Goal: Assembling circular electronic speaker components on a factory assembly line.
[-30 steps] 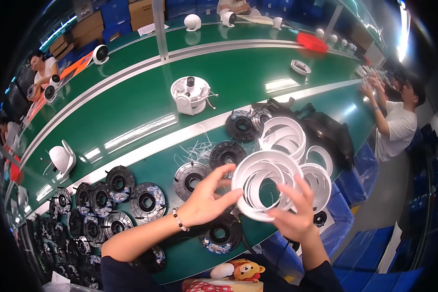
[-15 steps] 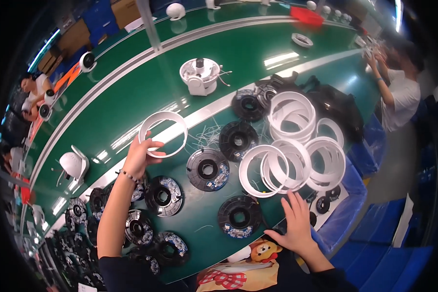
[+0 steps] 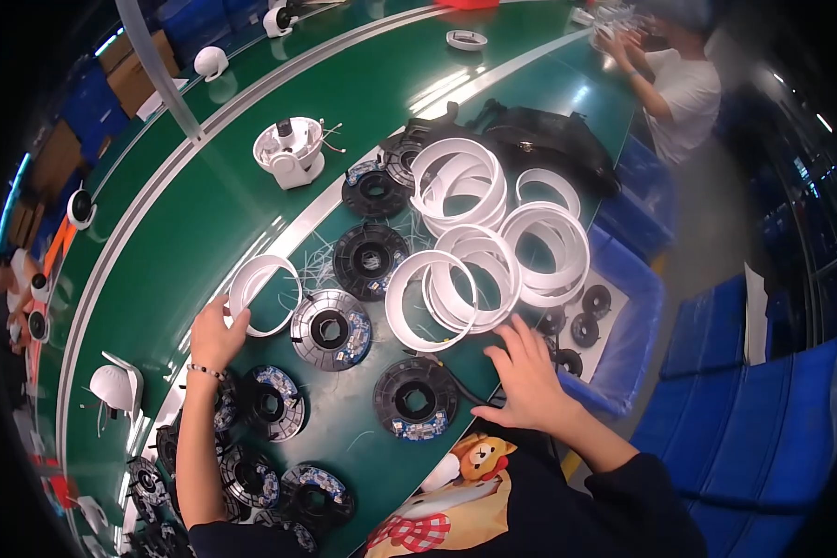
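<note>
Between its thumb and fingers my left hand point(image 3: 216, 338) grips a white plastic ring point(image 3: 248, 280), held at the left beside a round black housing with a circuit board point(image 3: 331, 329). My right hand point(image 3: 532, 383) has its fingers spread and holds nothing. Its fingertips are close to the near edge of a pile of white rings point(image 3: 402, 321); whether they touch is unclear. Another black housing with a board point(image 3: 414, 400) lies left of that hand, with a third point(image 3: 370, 260) farther off.
Several more black housings point(image 3: 272, 402) crowd the near left. A white camera body point(image 3: 288, 153) stands on the green conveyor point(image 3: 195, 219). Behind the rings lies a dark bag-like heap point(image 3: 553, 139). At the right are a blue bin point(image 3: 623, 372) and a co-worker point(image 3: 684, 88).
The head view has swung right. My left hand has brought the ring nearer and lower, to beside the black housing. My right hand has moved slightly, still spread beside the rings.
</note>
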{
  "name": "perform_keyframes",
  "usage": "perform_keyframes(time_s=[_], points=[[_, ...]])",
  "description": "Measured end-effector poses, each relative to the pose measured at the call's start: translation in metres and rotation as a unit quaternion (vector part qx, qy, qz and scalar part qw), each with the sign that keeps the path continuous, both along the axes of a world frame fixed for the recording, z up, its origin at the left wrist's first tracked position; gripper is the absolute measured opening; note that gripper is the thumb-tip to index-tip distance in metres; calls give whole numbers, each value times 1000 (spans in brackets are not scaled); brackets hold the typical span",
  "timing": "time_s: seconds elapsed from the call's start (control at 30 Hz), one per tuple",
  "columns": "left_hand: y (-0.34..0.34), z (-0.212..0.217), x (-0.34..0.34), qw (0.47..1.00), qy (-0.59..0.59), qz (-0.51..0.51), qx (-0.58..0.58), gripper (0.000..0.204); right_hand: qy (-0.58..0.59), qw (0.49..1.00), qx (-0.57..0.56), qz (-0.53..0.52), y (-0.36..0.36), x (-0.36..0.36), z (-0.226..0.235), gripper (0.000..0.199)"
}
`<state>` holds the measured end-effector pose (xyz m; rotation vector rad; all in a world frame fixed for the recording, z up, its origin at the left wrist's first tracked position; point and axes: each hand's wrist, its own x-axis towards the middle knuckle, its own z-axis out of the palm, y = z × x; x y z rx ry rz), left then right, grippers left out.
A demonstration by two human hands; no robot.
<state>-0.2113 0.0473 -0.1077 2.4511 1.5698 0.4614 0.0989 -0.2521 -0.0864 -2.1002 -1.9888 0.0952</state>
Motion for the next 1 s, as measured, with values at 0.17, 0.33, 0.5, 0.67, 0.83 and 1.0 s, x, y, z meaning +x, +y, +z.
perform_keyframes(time_s=[0.17, 0.33, 0.5, 0.67, 0.83, 1.0], points=[[-17, 18, 10, 992, 17, -49, 111, 44, 22, 998, -3, 63, 0, 16, -6, 58], [-35, 49, 33, 995, -50, -57, 57, 40, 82, 992, -1, 94, 0, 19, -2, 53], [-35, 53, 36, 988, -93, -90, 79, 36, -93, 987, -57, 114, 3, 22, 12, 64], [-25, 52, 43, 976, -140, -121, 113, 29, -136, 978, -135, 80, -13, 43, 34, 48], [-29, 78, 94, 928, -297, -218, 57, 28, -73, 993, 90, -37, -93, 66, 112, 64], [-131, 118, 169, 776, -283, -517, -225, 49, 511, 842, 170, -40, -37, 42, 103, 94]])
